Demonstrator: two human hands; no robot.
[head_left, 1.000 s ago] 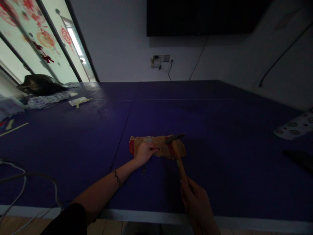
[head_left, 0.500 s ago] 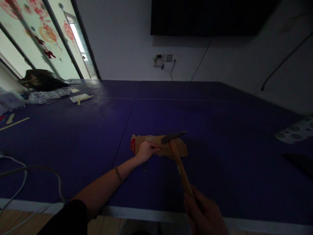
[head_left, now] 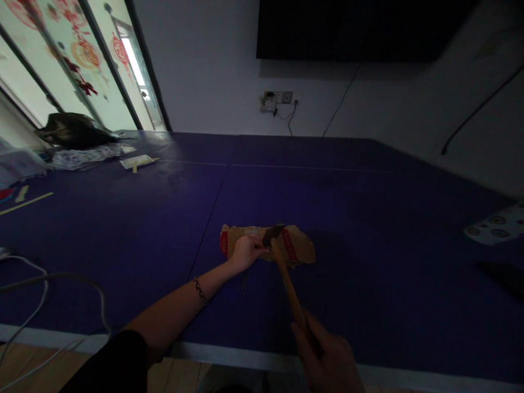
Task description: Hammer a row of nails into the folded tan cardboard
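My right hand (head_left: 327,355) is closed round the wooden handle of a hammer (head_left: 289,284) near the table's front edge. Its dark metal head is right beside the fingertips of my left hand (head_left: 246,252), low over a flattened piece of brown cardboard (head_left: 302,245) with red bands. The left hand rests on the cardboard, thumb and fingers pinched together; whatever is between them is too small and dark to make out. Just below that wrist, several thin metal pieces (head_left: 244,280), like nails, lie on the purple table (head_left: 360,218).
White and grey cables (head_left: 100,300) loop over the left front of the table. Farther back are a black bag (head_left: 76,131), a white packet (head_left: 137,161) and yellow strips (head_left: 28,203). A patterned cloth (head_left: 497,226) and a dark flat object (head_left: 501,275) lie at the right.
The hammer has swung left and down, its head moving close to my left fingertips and uncovering a red band on the cardboard. My left hand keeps its pinch in the same place.
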